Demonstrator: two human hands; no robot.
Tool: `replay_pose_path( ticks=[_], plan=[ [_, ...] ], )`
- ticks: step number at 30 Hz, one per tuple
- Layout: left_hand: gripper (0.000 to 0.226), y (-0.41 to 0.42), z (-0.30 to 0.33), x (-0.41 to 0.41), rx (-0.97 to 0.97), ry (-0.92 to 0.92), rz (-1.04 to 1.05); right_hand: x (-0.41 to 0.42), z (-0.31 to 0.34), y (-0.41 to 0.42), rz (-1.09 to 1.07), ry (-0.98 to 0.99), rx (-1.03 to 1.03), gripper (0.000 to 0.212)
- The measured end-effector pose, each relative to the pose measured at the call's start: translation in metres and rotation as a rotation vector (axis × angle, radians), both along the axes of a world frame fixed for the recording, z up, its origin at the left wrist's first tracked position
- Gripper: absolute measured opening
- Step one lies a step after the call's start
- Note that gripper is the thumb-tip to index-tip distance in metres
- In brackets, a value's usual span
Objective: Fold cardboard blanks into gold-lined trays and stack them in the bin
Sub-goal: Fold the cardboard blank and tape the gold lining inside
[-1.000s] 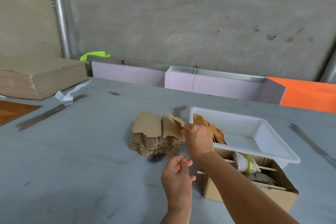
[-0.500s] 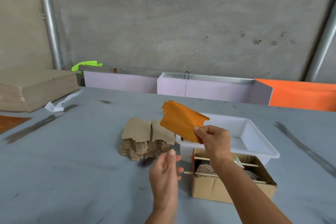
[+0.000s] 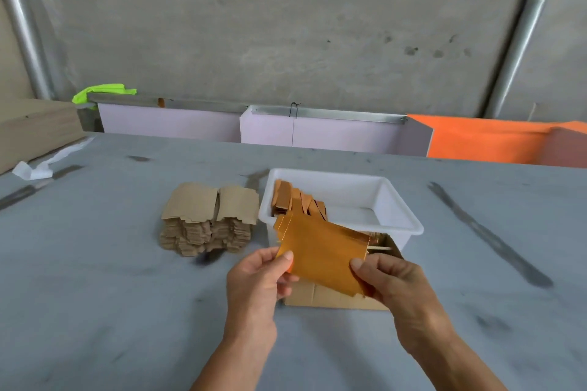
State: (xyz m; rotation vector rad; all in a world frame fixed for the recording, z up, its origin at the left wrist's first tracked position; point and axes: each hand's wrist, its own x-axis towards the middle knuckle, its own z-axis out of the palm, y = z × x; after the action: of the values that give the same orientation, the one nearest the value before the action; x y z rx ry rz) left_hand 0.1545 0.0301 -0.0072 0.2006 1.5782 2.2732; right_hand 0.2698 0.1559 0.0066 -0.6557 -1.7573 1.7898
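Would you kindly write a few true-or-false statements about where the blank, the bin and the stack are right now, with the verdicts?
1. Both hands hold the gold blank: the left hand pinches its left edge and the right hand its right edge. True.
2. The white bin holds nothing. False: several folded gold-lined trays stand at its left end.
3. The stack of brown blanks sits to the left of the bin. True.
4. The held blank lies flat on the table. False: it is lifted off the table, in front of the bin.
5. An open cardboard box stands on the near side of the bin. True.
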Motion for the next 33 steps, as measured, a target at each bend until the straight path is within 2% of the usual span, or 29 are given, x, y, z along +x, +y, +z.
replay_pose_path(
  ticks=[5,9,16,21,24,26,28,31,33],
  plan=[
    [0.010,0.004,-0.004,0.014,-0.018,0.017,-0.063,0.016,0.004,0.010,-0.035,0.076,-0.063,0.019],
    [0.007,0.005,-0.009,0.018,-0.032,-0.002,-0.097,0.024,-0.001,0.016,-0.024,0.045,-0.092,0.011],
    [0.015,0.001,-0.011,0.021,-0.038,-0.034,-0.153,0.028,-0.005,0.023,-0.050,0.029,-0.158,0.010],
    [0.006,-0.003,-0.008,0.009,-0.112,0.062,-0.136,0.027,-0.010,0.021,-0.061,-0.021,-0.106,0.019],
    [0.013,-0.007,-0.005,-0.001,-0.158,0.236,-0.124,0.028,-0.013,0.016,0.002,0.011,0.036,0.024],
    [0.017,-0.011,-0.007,-0.005,-0.194,0.428,-0.129,0.031,-0.016,0.012,0.018,0.020,0.160,0.024],
    [0.021,-0.016,-0.013,-0.007,-0.271,0.691,-0.114,0.035,-0.023,0.009,-0.049,-0.032,0.395,0.020],
    [0.011,-0.024,-0.025,-0.005,-0.342,1.074,-0.074,0.041,-0.037,0.005,-0.209,-0.059,0.854,0.023],
    [0.008,-0.030,-0.034,-0.004,-0.400,1.286,-0.112,0.043,-0.048,0.003,-0.177,-0.058,1.133,0.022]
  ],
)
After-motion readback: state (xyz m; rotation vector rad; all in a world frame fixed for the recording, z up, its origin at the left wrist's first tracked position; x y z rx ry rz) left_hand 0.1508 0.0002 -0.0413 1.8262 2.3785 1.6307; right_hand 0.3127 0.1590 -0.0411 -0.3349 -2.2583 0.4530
